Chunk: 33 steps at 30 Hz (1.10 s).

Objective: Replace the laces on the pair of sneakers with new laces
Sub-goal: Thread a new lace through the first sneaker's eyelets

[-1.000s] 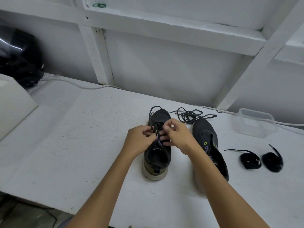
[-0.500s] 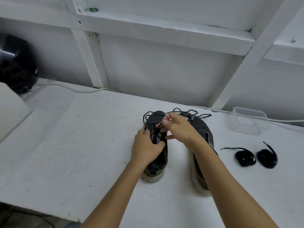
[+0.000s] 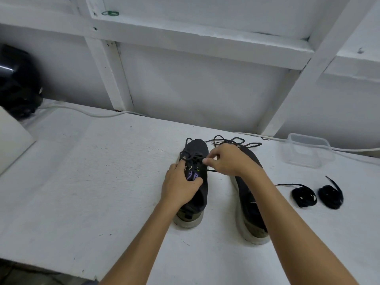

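Here we see a white painted surface (image 3: 86, 182) under white wall beams | left hand (image 3: 181, 188) grips the dark knit sneaker (image 3: 195, 194) | right hand (image 3: 228, 159) pinches its black lace (image 3: 191, 156)

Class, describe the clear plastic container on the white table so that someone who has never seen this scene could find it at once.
Start at the white table and follow it to its far right side, by the wall. Beyond the two coiled black laces stands the container, with a white cable running past it. It is the only see-through thing there; the things near it are black.
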Each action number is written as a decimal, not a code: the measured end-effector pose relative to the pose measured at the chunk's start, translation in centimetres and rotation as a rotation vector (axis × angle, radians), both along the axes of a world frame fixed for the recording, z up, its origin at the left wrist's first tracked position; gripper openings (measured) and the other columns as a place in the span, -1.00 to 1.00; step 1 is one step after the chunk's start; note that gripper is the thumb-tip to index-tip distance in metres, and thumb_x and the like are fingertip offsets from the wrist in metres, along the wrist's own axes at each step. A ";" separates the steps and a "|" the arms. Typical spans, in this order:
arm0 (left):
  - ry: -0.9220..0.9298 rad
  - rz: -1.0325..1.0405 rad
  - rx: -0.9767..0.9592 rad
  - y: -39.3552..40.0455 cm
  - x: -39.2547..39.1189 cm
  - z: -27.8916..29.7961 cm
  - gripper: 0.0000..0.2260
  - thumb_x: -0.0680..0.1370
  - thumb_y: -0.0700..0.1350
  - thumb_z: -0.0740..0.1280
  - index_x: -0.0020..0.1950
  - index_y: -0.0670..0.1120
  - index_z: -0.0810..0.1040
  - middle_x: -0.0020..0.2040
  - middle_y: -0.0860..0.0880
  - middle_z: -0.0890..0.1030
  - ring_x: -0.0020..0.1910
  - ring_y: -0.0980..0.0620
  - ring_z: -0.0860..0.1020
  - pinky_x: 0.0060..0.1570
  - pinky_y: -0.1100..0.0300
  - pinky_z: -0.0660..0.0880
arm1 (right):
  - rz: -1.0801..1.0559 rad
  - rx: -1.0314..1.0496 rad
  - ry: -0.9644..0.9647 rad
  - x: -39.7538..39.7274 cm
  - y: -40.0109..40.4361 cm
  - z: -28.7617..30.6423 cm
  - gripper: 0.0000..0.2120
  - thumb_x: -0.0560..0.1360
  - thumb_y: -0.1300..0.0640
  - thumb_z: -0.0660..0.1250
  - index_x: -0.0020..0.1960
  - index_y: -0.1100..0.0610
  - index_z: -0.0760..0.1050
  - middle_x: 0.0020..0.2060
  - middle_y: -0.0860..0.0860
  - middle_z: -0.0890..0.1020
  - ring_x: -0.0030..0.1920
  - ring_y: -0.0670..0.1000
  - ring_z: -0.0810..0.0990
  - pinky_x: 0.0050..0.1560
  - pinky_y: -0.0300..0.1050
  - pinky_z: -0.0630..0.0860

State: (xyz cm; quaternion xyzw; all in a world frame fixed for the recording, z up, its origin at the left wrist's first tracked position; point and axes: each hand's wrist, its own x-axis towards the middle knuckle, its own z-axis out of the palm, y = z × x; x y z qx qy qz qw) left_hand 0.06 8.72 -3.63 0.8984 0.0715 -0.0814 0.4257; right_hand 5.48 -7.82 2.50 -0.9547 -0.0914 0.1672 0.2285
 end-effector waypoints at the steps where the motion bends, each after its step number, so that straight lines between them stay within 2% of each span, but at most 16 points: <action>1: -0.007 0.005 -0.014 0.0 0.0 -0.1 -0.54 0.45 0.05 0.40 0.33 0.05 0.44 0.09 0.02 0.44 0.12 -0.03 0.49 0.05 0.11 0.48 | 0.022 -0.037 0.045 0.0 0.1 -0.1 -0.76 0.57 -0.10 0.39 0.04 0.03 0.71 -0.20 -0.12 0.57 -0.13 -0.09 0.54 -0.14 -0.18 0.41; 4: -0.022 0.029 -0.047 0.2 -0.1 -0.1 -0.54 0.43 0.04 0.41 0.31 0.05 0.45 0.08 0.04 0.46 0.11 -0.01 0.49 0.01 0.13 0.45 | 0.077 -0.073 0.133 0.0 0.6 0.1 -0.86 0.54 -0.03 0.44 0.00 0.01 0.71 -0.22 -0.18 0.58 -0.14 -0.12 0.55 -0.22 -0.25 0.40; 6: -0.019 0.033 -0.040 0.2 -0.1 -0.1 -0.58 0.43 0.04 0.43 0.26 0.02 0.48 0.09 0.03 0.46 0.10 0.00 0.49 -0.02 0.15 0.43 | 0.067 0.055 0.096 0.1 0.6 0.3 -0.88 0.58 0.03 0.39 -0.03 0.03 0.68 -0.21 -0.16 0.61 -0.17 -0.15 0.54 -0.19 -0.25 0.41; 8: -0.007 0.030 -0.027 0.2 -0.1 -0.1 -0.62 0.44 0.05 0.44 0.20 -0.02 0.50 0.09 0.02 0.46 0.09 0.00 0.49 -0.03 0.14 0.46 | -0.049 0.383 0.076 0.0 0.6 0.7 -0.84 0.61 0.08 0.32 -0.07 0.11 0.62 -0.24 -0.11 0.61 -0.27 -0.14 0.50 -0.17 -0.20 0.41; 12: 0.005 0.020 -0.038 0.3 -0.2 0.0 -0.71 0.47 0.05 0.43 0.13 -0.02 0.53 0.09 0.03 0.44 0.09 0.00 0.49 -0.02 0.15 0.47 | -0.413 1.208 0.217 0.1 0.6 1.8 -0.77 0.66 0.18 0.16 -0.16 0.16 0.44 -0.15 0.01 0.69 -0.45 -0.08 0.31 -0.46 -0.26 0.19; 13: 0.005 0.015 -0.042 0.3 -0.3 0.0 -0.74 0.47 0.04 0.43 0.10 -0.01 0.54 0.09 0.03 0.44 0.08 0.01 0.49 -0.04 0.18 0.45 | -0.483 1.311 0.240 0.2 0.5 2.1 -0.77 0.63 0.13 0.17 -0.20 0.13 0.40 -0.23 0.02 0.67 -0.48 -0.08 0.28 -0.49 -0.26 0.13; 14: 0.003 0.013 -0.043 0.3 -0.3 0.0 -0.76 0.48 0.04 0.42 0.08 -0.01 0.54 0.09 0.03 0.44 0.07 0.02 0.49 -0.06 0.19 0.43 | -0.516 1.252 0.210 0.3 0.3 2.3 -0.77 0.59 0.06 0.22 -0.22 0.10 0.37 -0.33 -0.01 0.62 -0.50 -0.08 0.26 -0.49 -0.24 0.11; 16: 0.003 0.012 -0.033 0.2 -0.3 0.0 -0.80 0.47 0.05 0.42 0.01 -0.02 0.53 0.07 0.03 0.44 0.05 0.01 0.49 -0.10 0.21 0.40 | -0.446 0.679 0.043 0.2 0.1 2.2 -0.67 0.54 -0.13 0.33 -0.22 0.07 0.35 -0.41 -0.09 0.50 -0.46 -0.07 0.31 -0.43 -0.18 0.21; 18: 0.000 0.016 -0.018 0.2 -0.2 0.0 -0.81 0.47 0.06 0.41 -0.05 -0.01 0.52 0.03 0.04 0.44 0.02 0.01 0.50 -0.16 0.21 0.38 | -0.296 0.151 -0.069 -0.2 0.1 1.3 -0.59 0.49 -0.23 0.41 -0.14 0.08 0.38 -0.32 -0.09 0.50 -0.35 -0.07 0.41 -0.35 -0.14 0.29; 20: 0.000 0.020 -0.011 0.2 -0.1 -0.1 -0.82 0.46 0.07 0.40 -0.08 -0.01 0.51 0.02 0.05 0.43 0.02 0.01 0.50 -0.17 0.20 0.38 | -0.216 0.037 -0.006 -0.4 0.0 0.8 -0.54 0.43 -0.24 0.48 0.03 0.09 0.42 -0.14 -0.08 0.52 -0.17 -0.07 0.49 -0.26 -0.14 0.36; 22: -0.005 0.020 -0.005 0.2 -0.1 -0.2 -0.80 0.46 0.07 0.41 -0.09 -0.03 0.51 0.01 0.04 0.43 0.02 0.00 0.50 -0.15 0.18 0.39 | -0.142 -0.024 0.115 -0.5 -0.1 0.5 -0.53 0.43 -0.20 0.51 0.18 0.04 0.48 0.01 -0.11 0.48 0.04 -0.03 0.52 -0.06 -0.10 0.46; 25: -0.012 0.019 0.001 0.2 0.0 -0.3 -0.79 0.46 0.06 0.41 -0.12 -0.06 0.50 -0.02 0.06 0.43 0.01 -0.01 0.50 -0.12 0.16 0.40 | 0.014 -0.177 0.146 -0.6 -0.4 0.0 -0.86 0.52 -0.09 0.44 0.04 -0.08 0.65 -0.07 -0.18 0.55 0.10 -0.03 0.58 0.11 -0.05 0.53; 27: -0.014 0.018 0.001 0.1 0.0 -0.4 -0.80 0.47 0.06 0.40 -0.11 -0.05 0.51 0.00 0.05 0.43 0.01 -0.01 0.50 -0.10 0.16 0.41 | 0.010 0.001 0.104 -0.6 -0.8 0.3 -0.91 0.57 -0.01 0.40 -0.08 -0.06 0.66 -0.21 -0.16 0.58 -0.08 -0.06 0.58 -0.02 -0.11 0.51; 29: -0.017 0.018 -0.010 0.2 0.0 -0.4 -0.81 0.47 0.06 0.41 -0.07 -0.04 0.53 0.03 0.03 0.45 0.02 0.00 0.50 -0.07 0.14 0.47 | -0.108 0.479 0.059 -0.5 -1.1 1.2 -0.85 0.60 0.06 0.37 -0.12 -0.02 0.67 -0.30 -0.14 0.58 -0.28 -0.10 0.47 -0.22 -0.23 0.40; 31: -0.015 0.017 -0.026 0.2 -0.1 -0.4 -0.81 0.48 0.05 0.41 -0.04 -0.03 0.54 0.04 0.03 0.44 0.03 0.00 0.51 -0.03 0.11 0.52 | -0.251 0.942 0.043 -0.4 -1.2 2.6 -0.77 0.63 0.15 0.32 -0.18 0.00 0.63 -0.33 -0.14 0.57 -0.37 -0.10 0.36 -0.37 -0.28 0.25; 33: -0.015 0.013 -0.040 0.2 -0.1 -0.4 -0.83 0.48 0.05 0.41 -0.03 -0.01 0.55 0.03 0.05 0.44 0.04 0.00 0.51 -0.02 0.13 0.51 | -0.413 1.213 0.094 0.0 -0.9 3.3 -0.74 0.63 0.18 0.25 -0.22 0.06 0.55 -0.27 -0.09 0.65 -0.40 -0.10 0.32 -0.43 -0.29 0.16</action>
